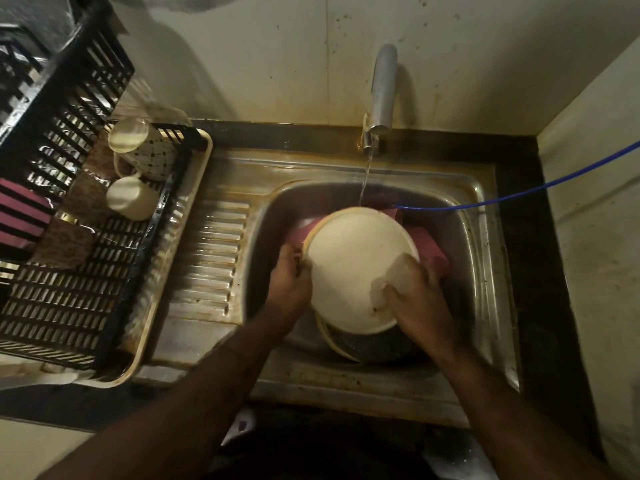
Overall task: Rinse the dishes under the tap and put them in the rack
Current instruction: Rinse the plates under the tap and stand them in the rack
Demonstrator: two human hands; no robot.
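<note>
Water runs in a thin stream from the tap on the back wall and lands at the far rim of the cream plate I hold tilted over the sink. My left hand grips the plate's left edge, fingers curled round the rim. My right hand lies on the plate's lower right side, thumb across its face and fingers wrapped behind the edge, so it has hold of the plate too. Under the plate, in the basin, sits a dark speckled bowl with a cream rim, partly hidden by the plate. Pink dishes lie behind it; I cannot tell how many. A blue tube comes in from the right and ends over the basin, near the plate's far edge. Left of the basin is the ribbed draining board. Beside that stands the black slatted rack in a cream tray. In the rack's far end two cream mugs rest: a patterned mug on its side and a plain mug just in front of it. Brown speckled pieces lie on the rack floor next to them, and something striped pink at the left edge.
</note>
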